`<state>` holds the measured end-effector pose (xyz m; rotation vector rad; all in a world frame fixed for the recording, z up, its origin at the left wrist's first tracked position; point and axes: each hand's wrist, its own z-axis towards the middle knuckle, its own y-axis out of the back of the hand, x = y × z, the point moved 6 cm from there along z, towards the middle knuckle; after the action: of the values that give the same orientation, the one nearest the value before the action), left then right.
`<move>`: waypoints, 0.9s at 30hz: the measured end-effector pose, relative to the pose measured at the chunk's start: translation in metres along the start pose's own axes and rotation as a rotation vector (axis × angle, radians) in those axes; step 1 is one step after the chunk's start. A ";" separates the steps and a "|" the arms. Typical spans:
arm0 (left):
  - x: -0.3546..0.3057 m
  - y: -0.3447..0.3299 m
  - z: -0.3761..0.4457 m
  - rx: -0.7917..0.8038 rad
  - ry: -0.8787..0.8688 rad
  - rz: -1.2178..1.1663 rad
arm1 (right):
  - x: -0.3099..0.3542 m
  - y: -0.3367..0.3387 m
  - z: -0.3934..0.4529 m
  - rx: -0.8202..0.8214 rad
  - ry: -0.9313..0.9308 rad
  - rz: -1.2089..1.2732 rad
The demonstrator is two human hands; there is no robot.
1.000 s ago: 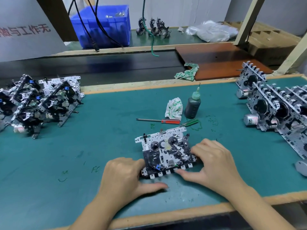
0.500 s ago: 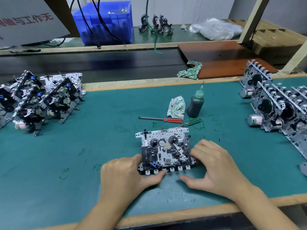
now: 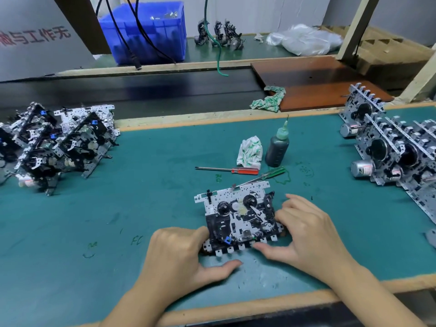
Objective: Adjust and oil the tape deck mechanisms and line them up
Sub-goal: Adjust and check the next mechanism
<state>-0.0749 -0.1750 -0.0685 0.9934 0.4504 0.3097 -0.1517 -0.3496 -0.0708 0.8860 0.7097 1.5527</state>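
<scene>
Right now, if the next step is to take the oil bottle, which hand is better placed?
The right hand, probably. The oil bottle stands beyond the mechanism, slightly to its right, nearer that hand. The left hand grips the mechanism's near-left corner, farther away.

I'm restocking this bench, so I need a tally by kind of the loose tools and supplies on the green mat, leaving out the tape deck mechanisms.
Screwdrivers: 2, a red-handled screwdriver and a green-handled screwdriver
Oil bottle: 1
Crumpled rag: 1
Total: 4
A second rag lies off the mat on the brown board, not counted.
</scene>
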 end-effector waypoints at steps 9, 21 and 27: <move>0.003 0.003 0.001 -0.021 0.005 0.031 | -0.004 -0.005 -0.002 0.063 0.037 0.044; 0.009 -0.001 0.005 -0.004 0.123 0.046 | 0.002 -0.002 -0.001 0.055 0.014 0.046; 0.009 -0.004 0.004 -0.040 0.250 0.073 | 0.004 0.001 0.000 0.104 0.036 0.086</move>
<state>-0.0647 -0.1759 -0.0715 0.9369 0.6327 0.5104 -0.1523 -0.3462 -0.0690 0.9784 0.7931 1.6230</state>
